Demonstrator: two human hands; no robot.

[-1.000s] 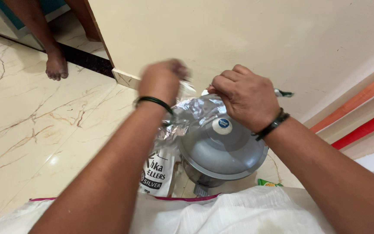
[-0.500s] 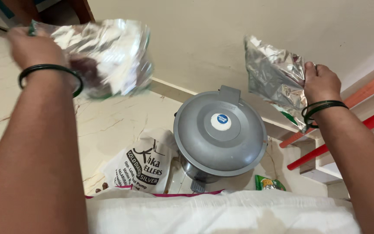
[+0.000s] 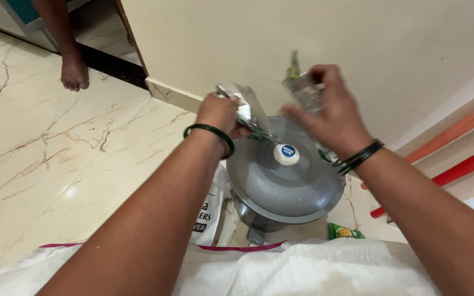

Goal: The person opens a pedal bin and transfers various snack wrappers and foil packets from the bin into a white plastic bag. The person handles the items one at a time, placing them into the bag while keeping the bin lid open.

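A grey round cooker with a domed lid (image 3: pixel 281 183) stands on the marble floor by the wall. Above its far side, my left hand (image 3: pixel 219 112) grips a crumpled silver foil wrapper piece (image 3: pixel 248 112) with a green edge. My right hand (image 3: pixel 330 112) holds a second silver foil piece (image 3: pixel 303 87), blurred by motion, with a green tip sticking up. Both hands are close together over the lid. Each wrist wears dark bangles.
A white printed bag (image 3: pixel 207 214) lies left of the cooker. A small green packet (image 3: pixel 344 232) sits on the floor at its right. White cloth (image 3: pixel 303 268) covers my lap. Another person's bare foot (image 3: pixel 74 70) stands at the far left. Red and orange ledges (image 3: pixel 456 148) run at right.
Half a second ago my hands were spread wide apart, each with a torn foil piece. They have come back together over the cooker lid, still holding the pieces.
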